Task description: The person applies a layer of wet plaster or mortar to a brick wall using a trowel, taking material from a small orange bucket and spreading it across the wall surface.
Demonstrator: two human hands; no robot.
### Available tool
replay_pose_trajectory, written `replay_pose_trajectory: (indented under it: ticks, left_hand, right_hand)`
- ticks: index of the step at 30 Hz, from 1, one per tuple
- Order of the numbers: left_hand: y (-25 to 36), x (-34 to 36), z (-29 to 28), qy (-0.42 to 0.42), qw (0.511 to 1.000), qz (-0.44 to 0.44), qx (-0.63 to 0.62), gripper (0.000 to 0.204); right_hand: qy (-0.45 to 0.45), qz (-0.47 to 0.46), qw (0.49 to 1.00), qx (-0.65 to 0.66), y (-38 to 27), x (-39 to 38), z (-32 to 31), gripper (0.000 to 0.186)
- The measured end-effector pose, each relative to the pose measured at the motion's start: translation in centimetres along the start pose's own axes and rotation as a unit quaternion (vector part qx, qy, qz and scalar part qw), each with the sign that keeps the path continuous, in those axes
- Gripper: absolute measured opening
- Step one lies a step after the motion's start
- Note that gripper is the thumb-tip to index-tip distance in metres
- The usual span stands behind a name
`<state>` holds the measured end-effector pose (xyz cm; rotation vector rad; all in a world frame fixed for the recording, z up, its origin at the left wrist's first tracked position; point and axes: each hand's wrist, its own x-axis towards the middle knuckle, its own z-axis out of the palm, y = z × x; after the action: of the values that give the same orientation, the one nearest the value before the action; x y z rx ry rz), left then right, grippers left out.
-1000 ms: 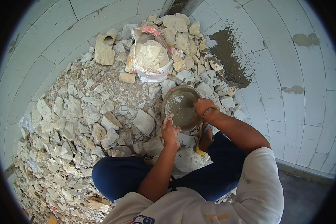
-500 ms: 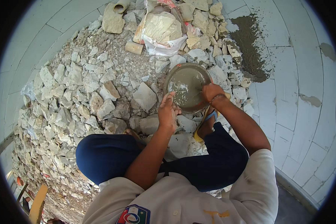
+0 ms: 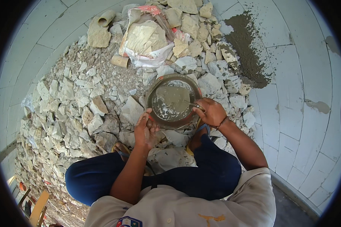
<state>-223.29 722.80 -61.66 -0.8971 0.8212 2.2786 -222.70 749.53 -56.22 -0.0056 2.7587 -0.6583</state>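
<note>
Head view shows a round grey bowl with a few red spots on its rim [image 3: 150, 94] in front of the person, low over the stones. I can't tell if it rests on them. Wet grey mortar [image 3: 170, 94] is inside the bowl. The right hand [image 3: 211, 114] is at the right side of the bowl. Its fingers are curled tight around the handle of a small trowel with a thin metal neck [image 3: 199, 107], which points into the bowl. The left hand [image 3: 146, 129] is at the near left edge of the bowl, with its fingers bent and a little apart. I can't tell if it pinches the rim.

Left of the bowl is a big heap of broken pale stones [image 3: 74, 92]. Past the bowl is a torn white sack with red print [image 3: 152, 60], with a large cream stone [image 3: 146, 36] in it. A short tan pipe piece [image 3: 119, 61] lies beyond the bowl, to the left. Right of the bowl, farther off, a dark grey splash [image 3: 246, 49] marks a white block wall [image 3: 288, 81].
</note>
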Motion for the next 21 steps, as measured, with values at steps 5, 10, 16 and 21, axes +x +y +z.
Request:
replay_pose_trajectory:
  ticks: [5, 10, 16, 21]
  left_hand:
    - [0.4, -0.6, 1.0, -0.010, 0.999, 0.009, 0.051, 0.029]
    - [0.6, -1.2, 1.8, 0.038, 0.998, 0.014, 0.055, 0.031]
    - [0.5, -1.1, 2.5, 0.056, 0.996, 0.011, 0.073, 0.034]
    - [0.3, -1.0, 2.7, 0.033, 0.999, 0.002, 0.038, 0.036]
  right_hand:
    - [-0.057, -0.103, 0.979, 0.169, 2.7, 3.1, -5.6, 0.025]
    - [-0.224, 0.095, 0.857, 0.454, 14.0, 10.7, -10.1, 0.026]
    - [0.223, 0.260, 0.847, 0.406, 22.5, 17.5, -20.5, 0.023]
    - [0.020, 0.084, 0.989, 0.119, 11.8, 11.1, -21.9, 0.027]
